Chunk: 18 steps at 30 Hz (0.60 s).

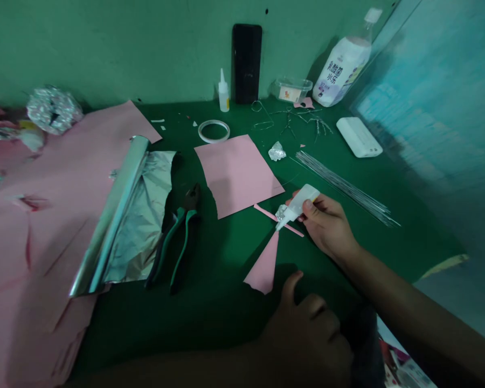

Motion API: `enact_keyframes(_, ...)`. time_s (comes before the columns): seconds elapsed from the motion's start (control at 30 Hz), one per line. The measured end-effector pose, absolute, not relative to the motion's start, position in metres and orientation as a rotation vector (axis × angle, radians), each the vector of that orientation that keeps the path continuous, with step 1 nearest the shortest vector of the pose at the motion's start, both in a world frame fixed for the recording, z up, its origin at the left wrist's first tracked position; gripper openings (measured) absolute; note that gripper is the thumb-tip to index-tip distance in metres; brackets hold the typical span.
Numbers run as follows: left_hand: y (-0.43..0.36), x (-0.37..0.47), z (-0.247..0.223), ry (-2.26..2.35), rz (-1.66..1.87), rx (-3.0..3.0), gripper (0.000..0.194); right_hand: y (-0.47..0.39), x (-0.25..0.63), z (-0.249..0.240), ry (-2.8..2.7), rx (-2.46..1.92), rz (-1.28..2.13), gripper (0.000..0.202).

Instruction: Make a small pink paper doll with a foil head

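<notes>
My right hand (327, 223) is closed round a small white glue bottle (303, 202), tilted down to the left. Its nozzle touches or hovers just over the narrow tip of a pink paper piece (264, 267). A small crumple of foil (282, 212) and a thin pink strip (295, 230) lie beside the nozzle. In the dark foreground is my left hand (311, 328), below the paper piece, its thumb raised apart and its other fingers curled. Whether those fingers hold anything is hidden. A larger pink sheet (240, 175) lies behind the strip.
Pliers (189, 207) and a foil roll (113, 215) lie left, over large pink paper (36, 242). A wire bundle (347, 188) and a white power bank (359, 137) are right. Behind stand a phone (246, 63), another glue bottle (223, 94) and a drink bottle (341, 70).
</notes>
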<state>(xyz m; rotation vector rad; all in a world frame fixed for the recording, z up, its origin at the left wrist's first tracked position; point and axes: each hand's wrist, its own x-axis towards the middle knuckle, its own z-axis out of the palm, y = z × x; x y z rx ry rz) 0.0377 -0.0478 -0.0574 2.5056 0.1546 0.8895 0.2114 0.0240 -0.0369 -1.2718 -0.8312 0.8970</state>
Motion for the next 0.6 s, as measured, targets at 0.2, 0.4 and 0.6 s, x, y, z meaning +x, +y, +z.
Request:
enact_keyframes(0.2,-0.0485,0.0369,-0.057,0.162,0.883,2.493,0.022,0.0232,0.212,-0.0403,-0.814,-1.241,0.908,0.023)
enact_keyframes(0.4,-0.0515,0.0368,-0.0574,0.199,0.882,2.477,0.023,0.0238,0.2134,-0.0414,-0.824,-1.3,0.894,0.025)
enact_keyframes(0.6,-0.0511,0.0345,-0.056,0.167,0.734,2.511,0.019,0.0244,0.2115,-0.0397,-0.816,-1.298,0.89,0.026)
